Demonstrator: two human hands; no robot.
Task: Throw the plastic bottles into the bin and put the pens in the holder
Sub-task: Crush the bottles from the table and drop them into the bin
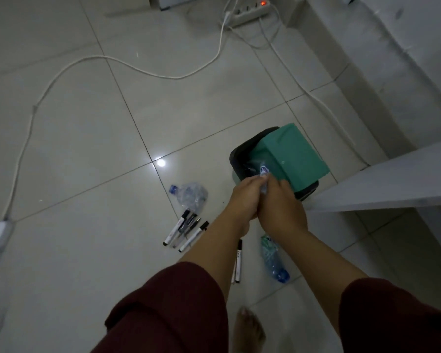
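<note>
My left hand (245, 200) and my right hand (281, 207) are pressed together around a crushed clear plastic bottle (263, 174), whose end pokes out over the mouth of the black bin (236, 159). The bin's green lid (293, 154) is tilted up. A second crumpled bottle with a blue cap (191, 194) lies on the floor left of my hands. A third bottle (274, 261) lies below my right forearm. Several black-capped white pens (186, 229) lie in a loose pile on the tiles, and another pen (238, 261) lies between my forearms. No pen holder is visible.
A white shelf edge (382, 184) juts in at the right beside the bin. A white cable (112, 59) loops across the tiled floor to a power strip (250, 11) at the top. My bare foot (250, 329) is at the bottom.
</note>
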